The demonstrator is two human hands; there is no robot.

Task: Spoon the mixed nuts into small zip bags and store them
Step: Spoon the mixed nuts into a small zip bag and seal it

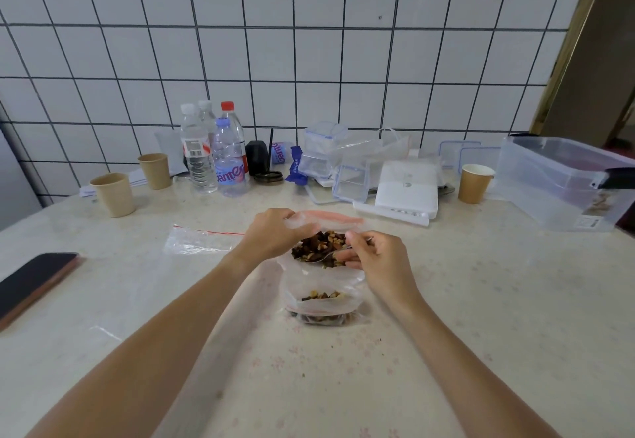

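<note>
A large clear bag of mixed nuts (319,243) lies open on the table's middle. My left hand (271,235) pinches its rim with the pink zip strip (330,216) and holds it open. My right hand (374,255) grips a clear plastic spoon (326,258) that dips into the nuts. Just in front lies a small zip bag (323,300) with a few nuts inside, on top of another small filled bag (326,318). An empty small zip bag (199,240) with a red strip lies flat to the left.
A dark phone (34,283) lies at the left edge. Three paper cups (113,193), several water bottles (213,156), clear lidded boxes (347,169), a white box (407,190) and a big clear storage bin (563,183) line the back by the tiled wall.
</note>
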